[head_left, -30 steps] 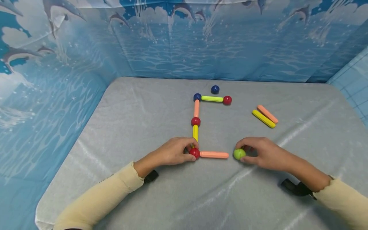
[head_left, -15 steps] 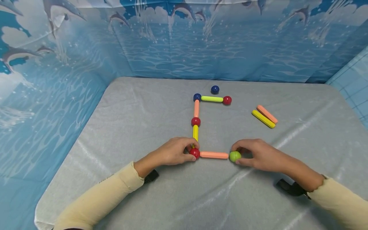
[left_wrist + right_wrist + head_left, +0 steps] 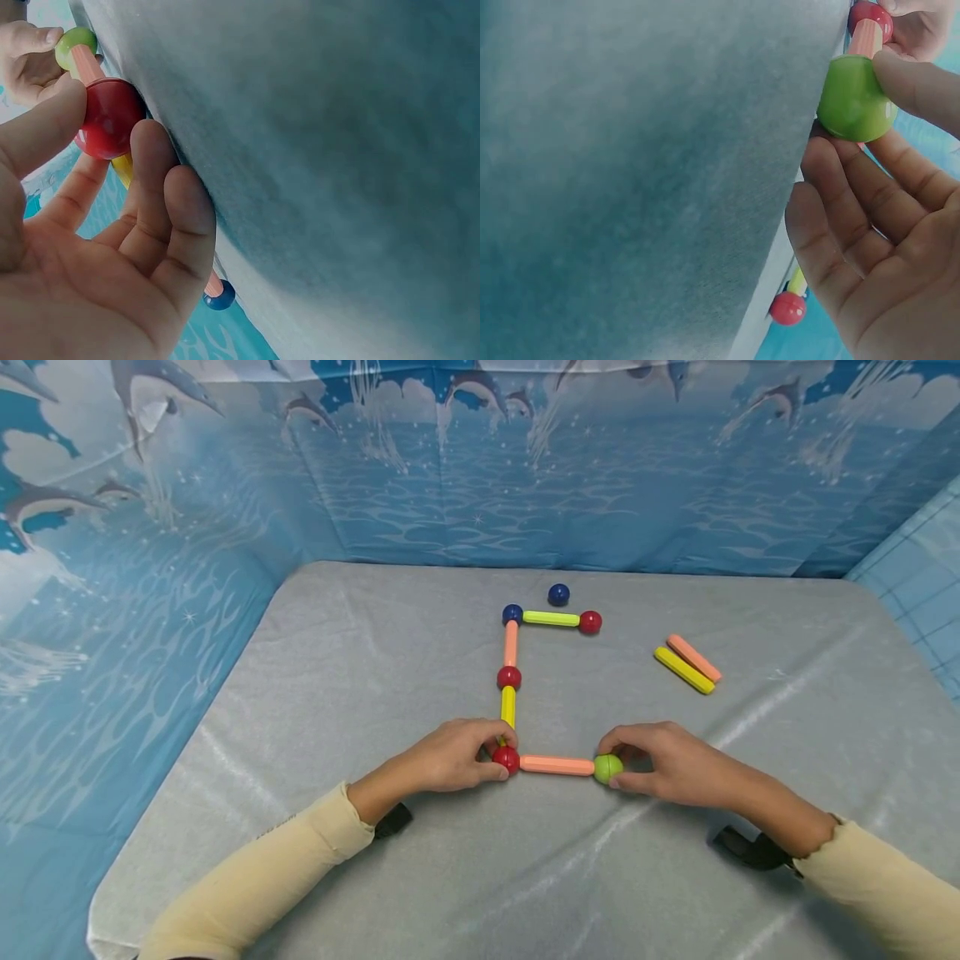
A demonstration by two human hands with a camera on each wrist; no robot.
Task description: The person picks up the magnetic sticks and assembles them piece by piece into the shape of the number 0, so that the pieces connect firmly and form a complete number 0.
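My left hand (image 3: 461, 756) pinches the red ball (image 3: 506, 760) at the near left corner of a chain of sticks and balls. From that ball a salmon-pink stick (image 3: 557, 765) runs right to a green ball (image 3: 607, 768), which my right hand (image 3: 660, 764) holds between thumb and fingers. The stick's end meets the green ball in the right wrist view. A yellow stick (image 3: 508, 706) leads away from the left hand's ball to a second red ball (image 3: 509, 677). Beyond it come another pink stick (image 3: 511, 644), a blue ball (image 3: 513, 614), a yellow-green stick (image 3: 551, 619) and a red end ball (image 3: 590, 622).
A loose blue ball (image 3: 558, 594) lies behind the far stick. To the right, a yellow stick (image 3: 684, 671) and a pink stick (image 3: 693, 658) lie side by side on the grey cloth (image 3: 360, 652). A blue dolphin-print curtain (image 3: 480, 502) hangs behind the table.
My right hand has moved left with the green ball, closing the gap to the pink stick's end. The left hand keeps its grip on the red ball.
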